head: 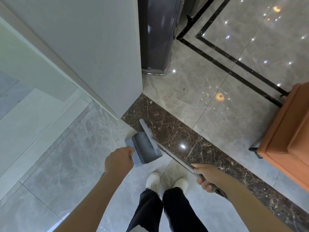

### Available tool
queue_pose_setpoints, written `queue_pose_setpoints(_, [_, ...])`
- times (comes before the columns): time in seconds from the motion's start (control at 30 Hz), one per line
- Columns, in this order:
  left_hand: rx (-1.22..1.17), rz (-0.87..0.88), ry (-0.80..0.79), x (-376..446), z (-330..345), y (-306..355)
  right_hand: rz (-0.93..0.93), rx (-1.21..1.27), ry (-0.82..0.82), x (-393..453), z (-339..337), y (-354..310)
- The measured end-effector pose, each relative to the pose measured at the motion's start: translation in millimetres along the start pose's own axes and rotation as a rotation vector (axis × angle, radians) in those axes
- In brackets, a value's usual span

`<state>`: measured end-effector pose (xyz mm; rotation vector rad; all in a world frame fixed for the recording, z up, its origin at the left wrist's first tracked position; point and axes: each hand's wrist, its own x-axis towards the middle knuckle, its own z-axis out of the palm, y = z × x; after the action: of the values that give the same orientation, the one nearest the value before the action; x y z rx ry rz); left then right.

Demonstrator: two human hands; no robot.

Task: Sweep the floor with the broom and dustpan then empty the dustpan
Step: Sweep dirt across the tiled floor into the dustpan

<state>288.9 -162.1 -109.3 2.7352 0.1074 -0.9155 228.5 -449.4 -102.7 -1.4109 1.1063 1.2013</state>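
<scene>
A grey dustpan (142,149) with a comb-toothed edge sits low over the floor by the dark marble threshold (184,139). My left hand (118,159) is closed on the top of its handle, which the hand hides. A grey broom (147,131) lies with its head inside the dustpan mouth, and its metal handle runs down to the right. My right hand (206,177) grips that handle. Small dark specks of dirt (184,89) lie on the glossy beige tiles beyond the threshold.
A white wall corner (130,101) ends just left of the dustpan. A dark grey appliance base (156,64) stands behind it. An orange wooden cabinet (287,131) stands at the right. My two white shoes (165,182) are on the grey tiles below the dustpan.
</scene>
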Motion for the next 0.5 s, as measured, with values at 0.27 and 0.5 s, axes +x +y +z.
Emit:
queue_pose_setpoints(0.27, [-0.207,-0.147,-0.003,-14,-3,-31,-0.085,-0.115,0.27,20,-5,-19])
queue_pose_setpoints(0.5, [-0.269,-0.241,0.05,-17,-1,-59,0.003,-0.039,0.172,38,11,-26])
